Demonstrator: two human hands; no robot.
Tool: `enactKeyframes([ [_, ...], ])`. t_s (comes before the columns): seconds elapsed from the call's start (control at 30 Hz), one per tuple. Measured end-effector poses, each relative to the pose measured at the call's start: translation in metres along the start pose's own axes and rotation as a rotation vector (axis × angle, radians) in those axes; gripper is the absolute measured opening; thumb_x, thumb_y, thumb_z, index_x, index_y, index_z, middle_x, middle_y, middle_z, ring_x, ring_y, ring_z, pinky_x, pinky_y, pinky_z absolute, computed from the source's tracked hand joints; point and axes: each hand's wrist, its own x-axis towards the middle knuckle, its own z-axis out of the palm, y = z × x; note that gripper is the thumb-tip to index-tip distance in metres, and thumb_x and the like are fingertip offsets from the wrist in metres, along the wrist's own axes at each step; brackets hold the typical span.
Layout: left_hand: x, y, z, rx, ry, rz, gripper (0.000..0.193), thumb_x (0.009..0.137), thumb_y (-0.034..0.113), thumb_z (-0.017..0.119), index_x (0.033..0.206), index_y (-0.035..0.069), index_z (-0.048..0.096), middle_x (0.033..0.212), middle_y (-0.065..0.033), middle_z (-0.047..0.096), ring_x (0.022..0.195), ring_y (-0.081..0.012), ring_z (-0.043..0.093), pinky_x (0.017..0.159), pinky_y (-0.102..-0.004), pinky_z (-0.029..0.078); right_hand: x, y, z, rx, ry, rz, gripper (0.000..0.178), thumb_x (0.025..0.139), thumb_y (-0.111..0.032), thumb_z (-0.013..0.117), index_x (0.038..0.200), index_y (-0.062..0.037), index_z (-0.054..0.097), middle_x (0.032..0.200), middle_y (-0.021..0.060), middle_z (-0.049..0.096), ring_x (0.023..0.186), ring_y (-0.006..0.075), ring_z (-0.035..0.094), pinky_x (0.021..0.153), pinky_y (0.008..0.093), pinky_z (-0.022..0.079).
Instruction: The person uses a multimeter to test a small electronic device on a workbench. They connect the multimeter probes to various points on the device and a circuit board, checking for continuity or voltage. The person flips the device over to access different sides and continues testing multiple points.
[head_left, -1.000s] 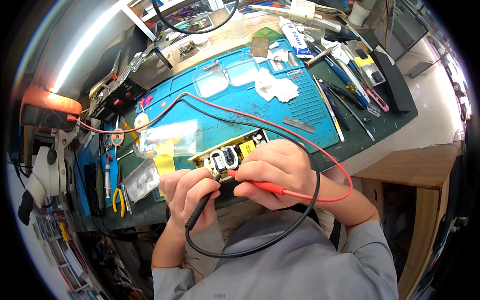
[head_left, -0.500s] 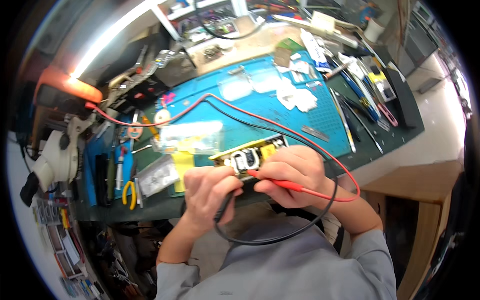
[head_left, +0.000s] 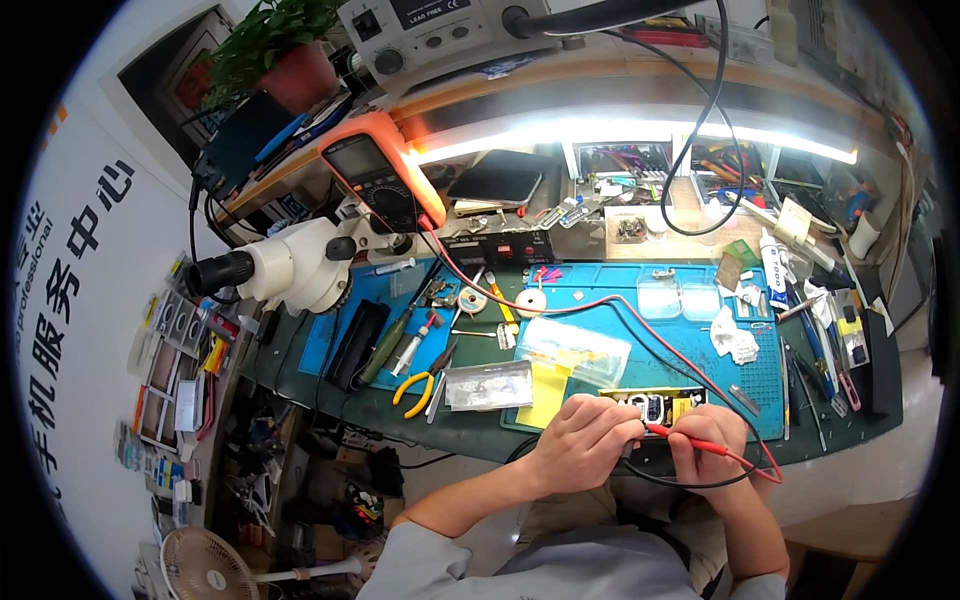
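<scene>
The circuit board [head_left: 655, 407] lay at the near edge of the blue mat [head_left: 760, 375], just in front of the person. Both hands worked over it. The left hand [head_left: 585, 440] was curled closed at the board's left end; a black lead [head_left: 660, 482] ran out from under it, so it probably pinched the black probe, though the tip was hidden. The right hand [head_left: 712, 440] was closed on the red probe [head_left: 690, 437], whose point reached left onto the board's near edge.

The red lead [head_left: 560, 308] ran across the mat and up to the orange meter [head_left: 375, 180], propped well behind the mat beside the microscope [head_left: 290, 265]. Yellow pliers [head_left: 418, 385] and a foil bag [head_left: 488, 385] lay just left of the mat.

To probe well, I would judge that both wrists should rest on the bench edge, each tip should sit steady on a single contact without bridging neighbours, and the leads should hang slack so they could not tug the probes while the meter was read.
</scene>
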Motion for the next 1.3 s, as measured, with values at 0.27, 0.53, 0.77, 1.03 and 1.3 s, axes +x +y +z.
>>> enactKeyframes([
  [0.27,0.0013,0.0013,0.0007,0.004,0.0,-0.004,0.026,0.078,0.011,0.073,0.1,0.012,0.06,0.104,0.001,0.064,0.092,-0.0203,0.06,0.081,-0.0331,0.042,-0.0007,0.0005,0.0001,-0.024,0.012,0.003,0.011,0.084,-0.015,0.07,0.082,-0.0081,0.062,0.072,0.0076,0.062,0.059,0.0258,0.06,0.055,0.0361,0.046],
  [0.53,0.0008,0.0013,0.0002,0.0,-0.002,-0.007,0.026,0.078,0.01,0.072,0.1,0.012,0.06,0.104,0.0007,0.064,0.092,-0.0203,0.06,0.081,-0.0327,0.042,-0.0019,0.0013,0.003,-0.032,0.032,-0.017,0.011,0.084,-0.015,0.069,0.081,-0.0082,0.061,0.069,0.0073,0.06,0.056,0.025,0.058,0.053,0.0361,0.044],
  [0.77,0.0026,0.0016,-0.0012,-0.002,-0.004,0.004,0.023,0.08,0.009,0.07,0.1,0.01,0.059,0.104,-0.0004,0.064,0.092,-0.0193,0.059,0.08,-0.0329,0.041,-0.0023,0.0024,0.0029,-0.026,0.027,-0.018,0.011,0.084,-0.015,0.07,0.081,-0.008,0.062,0.069,0.0075,0.06,0.056,0.0254,0.058,0.053,0.0362,0.045],
  [1.03,0.0004,0.001,-0.0008,-0.004,-0.006,-0.007,0.026,0.078,0.011,0.073,0.101,0.012,0.06,0.104,0.0007,0.064,0.093,-0.0207,0.06,0.081,-0.0335,0.042,0.0005,-0.0008,0.0005,-0.032,0.011,-0.007,0.01,0.084,-0.014,0.069,0.081,-0.0075,0.062,0.071,0.0074,0.063,0.059,0.026,0.061,0.055,0.0358,0.047],
  [1.3,0.0004,0.0011,0.0004,-0.007,0.012,-0.001,0.024,0.079,0.012,0.072,0.1,0.011,0.06,0.104,0.0006,0.064,0.093,-0.0207,0.06,0.081,-0.0337,0.042,0.0012,-0.0022,0.0,-0.035,0.013,-0.011,0.01,0.085,-0.012,0.069,0.081,-0.0071,0.061,0.07,0.0074,0.063,0.06,0.0256,0.061,0.055,0.0354,0.047],
])
